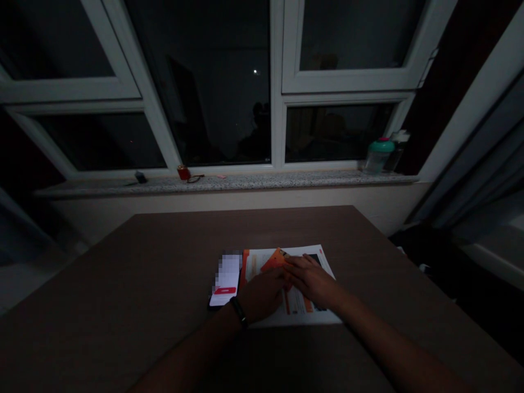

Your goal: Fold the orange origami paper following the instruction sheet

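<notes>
A folded piece of orange paper (273, 258) lies on a printed sheet (295, 316) with orange and white areas. My left hand (262, 295), with a dark band on its wrist, is closed at the paper's near edge; its fingertips are partly hidden. From the right, my right hand (313, 281) reaches across with fingers stretched out and laid flat over the paper's right side. Both hands meet at the orange paper and cover part of it. Just left of the sheet is a phone (226, 279) with a lit screen and a red button.
All of this rests on a brown table (164, 262). Beyond it, a speckled windowsill (254, 181) holds a small red jar (183, 173), a small dark object (140, 177) and a clear bottle with a green lid (380, 155). The room is dim, with curtains at both sides.
</notes>
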Available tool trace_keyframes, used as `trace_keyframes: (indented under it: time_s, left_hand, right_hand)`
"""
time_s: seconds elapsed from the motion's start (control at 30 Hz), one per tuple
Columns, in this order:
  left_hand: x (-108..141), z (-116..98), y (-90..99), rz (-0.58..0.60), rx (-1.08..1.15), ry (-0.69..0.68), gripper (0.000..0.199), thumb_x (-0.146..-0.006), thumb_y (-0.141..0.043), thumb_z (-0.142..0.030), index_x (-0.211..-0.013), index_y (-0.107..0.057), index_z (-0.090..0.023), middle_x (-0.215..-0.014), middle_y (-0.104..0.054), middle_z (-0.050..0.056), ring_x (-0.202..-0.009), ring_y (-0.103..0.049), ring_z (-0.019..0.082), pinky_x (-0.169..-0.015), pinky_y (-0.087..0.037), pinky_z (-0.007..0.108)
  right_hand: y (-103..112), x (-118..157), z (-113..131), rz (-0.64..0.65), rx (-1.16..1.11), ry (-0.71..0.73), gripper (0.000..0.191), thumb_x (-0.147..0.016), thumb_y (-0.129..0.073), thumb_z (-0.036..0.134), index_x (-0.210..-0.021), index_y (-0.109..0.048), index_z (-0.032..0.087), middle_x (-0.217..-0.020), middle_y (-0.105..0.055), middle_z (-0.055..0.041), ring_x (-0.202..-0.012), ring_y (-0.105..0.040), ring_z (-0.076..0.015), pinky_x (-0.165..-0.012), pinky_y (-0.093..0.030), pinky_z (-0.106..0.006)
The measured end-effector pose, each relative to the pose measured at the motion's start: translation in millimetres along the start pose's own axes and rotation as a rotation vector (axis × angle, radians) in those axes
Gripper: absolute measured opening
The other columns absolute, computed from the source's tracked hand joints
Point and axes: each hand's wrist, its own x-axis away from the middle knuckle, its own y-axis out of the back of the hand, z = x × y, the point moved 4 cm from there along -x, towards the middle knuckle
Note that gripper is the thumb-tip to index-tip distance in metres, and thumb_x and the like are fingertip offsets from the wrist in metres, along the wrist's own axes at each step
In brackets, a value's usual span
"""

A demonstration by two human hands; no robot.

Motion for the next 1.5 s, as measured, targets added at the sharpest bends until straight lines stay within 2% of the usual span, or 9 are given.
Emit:
trace_keyframes:
  time_s: [0.23,0.47,0.83,1.03,1.4,1.5]
  left_hand:
    - [0.9,-0.5,-0.4,-0.015,-0.013,-0.042,0.032,-0.082,-0.047,-0.004,-0.107,-0.063,-0.015,-0.118,-0.063,0.010,-0.116,-0.054,0.022,-0.103,-0.044,0.038]
    - [1.3,1.0,-2.1,-0.016,-0.023,-0.053,0.035,-0.080,-0.049,-0.005,-0.111,-0.062,-0.016,-0.120,-0.064,0.009,-0.117,-0.055,0.024,-0.104,-0.044,0.040]
    - [1.0,1.3,-1.5,-0.029,-0.011,-0.059,0.034,-0.076,-0.051,-0.004,-0.105,-0.061,-0.017,-0.115,-0.062,0.009,-0.113,-0.055,0.025,-0.099,-0.047,0.041]
    - [1.4,0.6,1.3,-0.061,0.042,-0.028,0.035,-0.074,-0.052,-0.004,-0.105,-0.058,-0.018,-0.126,-0.055,0.009,-0.121,-0.049,0.024,-0.105,-0.042,0.039]
    - [1.9,1.4,2.3,0.006,0.019,0.031,0.031,-0.080,-0.052,-0.008,-0.108,-0.056,-0.020,-0.125,-0.055,0.008,-0.117,-0.051,0.023,-0.101,-0.044,0.038]
    - [1.8,2.0,1.9,0.016,0.003,0.025,0.028,-0.079,-0.051,-0.007,-0.103,-0.056,-0.020,-0.118,-0.057,0.007,-0.113,-0.053,0.022,-0.098,-0.046,0.036]
  right_hand:
    - [-0.8,-2.2,2.3,-0.060,0.012,-0.026,0.036,-0.101,-0.042,0.033,-0.132,-0.058,0.025,-0.141,-0.054,-0.0096,-0.129,-0.048,-0.0240,-0.116,-0.022,-0.052]
    - [-0.6,-2.6,4.4,-0.092,0.019,-0.045,0.034,-0.099,-0.046,0.028,-0.129,-0.060,0.023,-0.137,-0.056,-0.0101,-0.128,-0.050,-0.0244,-0.115,-0.025,-0.052]
    - [0.3,-3.3,8.1,-0.107,0.042,-0.032,0.034,-0.098,-0.046,0.026,-0.129,-0.060,0.023,-0.138,-0.055,-0.0099,-0.128,-0.050,-0.0252,-0.114,-0.029,-0.052]
    - [-0.6,-3.2,7.0,-0.092,0.027,-0.036,0.036,-0.096,-0.049,0.025,-0.131,-0.059,0.021,-0.140,-0.054,-0.0112,-0.130,-0.048,-0.0254,-0.115,-0.027,-0.052]
    - [-0.1,-3.2,6.3,-0.094,0.002,-0.008,0.038,-0.096,-0.047,0.025,-0.132,-0.058,0.022,-0.138,-0.055,-0.0111,-0.129,-0.048,-0.0259,-0.115,-0.025,-0.052]
    - [4.5,-3.8,3.1,-0.152,-0.024,0.010,0.039,-0.096,-0.048,0.027,-0.133,-0.057,0.022,-0.135,-0.057,-0.0105,-0.125,-0.050,-0.0251,-0.112,-0.030,-0.048]
